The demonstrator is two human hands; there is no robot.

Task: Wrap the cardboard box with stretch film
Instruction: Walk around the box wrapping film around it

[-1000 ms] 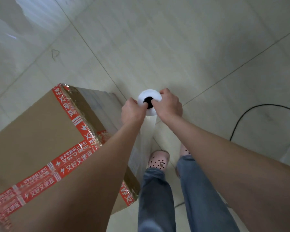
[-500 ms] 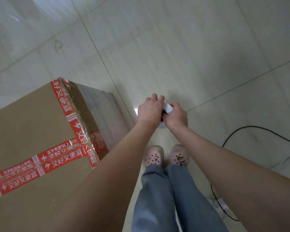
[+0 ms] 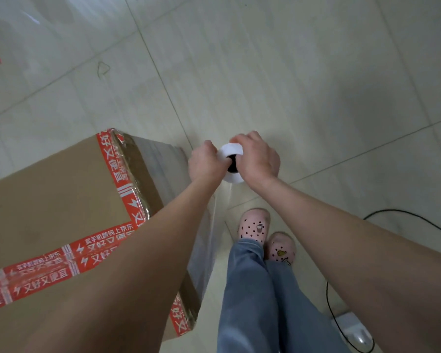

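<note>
We grip the film roll (image 3: 229, 155) with both hands: left hand (image 3: 206, 164) closed on its 9 o'clock side, right hand (image 3: 259, 159) clasping its 3 o'clock side. The box (image 3: 51, 200) stands at 8 o'clock, film stretched along its near face.

I see a brown cardboard box (image 3: 49, 200) banded with red tape (image 3: 61, 261) printed in white characters, a white stretch film roll (image 3: 228, 155) with a black core, pink clogs (image 3: 255, 226) dotted black, blue jeans (image 3: 252, 296), pale grey-green floor tiles (image 3: 290, 72), and a black cable (image 3: 418, 220).
</note>
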